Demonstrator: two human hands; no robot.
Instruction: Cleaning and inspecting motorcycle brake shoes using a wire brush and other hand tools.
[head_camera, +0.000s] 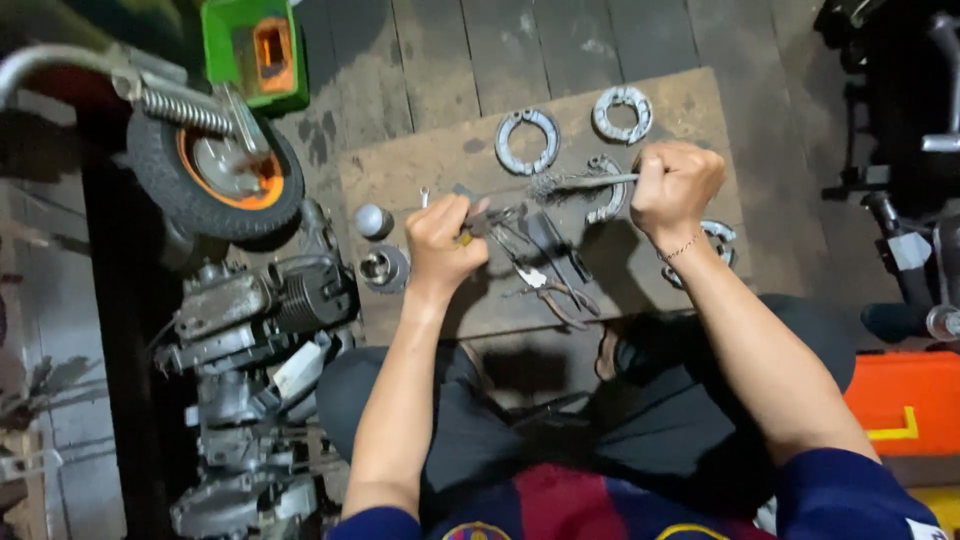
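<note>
A thin grey metal wire brush (575, 183) is held in the right hand (675, 185), above the brown wooden board (420, 170) that lies on the dark plank floor (520, 50). The bristled end of the brush points to the left of the right hand, towards the left hand (443, 243), and it is just above a small dark metal part (490, 218). This part is gripped in the left hand, over the middle of the board.

Both hands are closed into fists, with the forearms stretched forward from the body. The right hand is turned with the knuckles up; a thin bracelet is seen on its wrist.

The brush is long and narrow, with a dark, worn tuft. At the far side of the board two grey curved brake shoes (527, 140) are laid.
</note>
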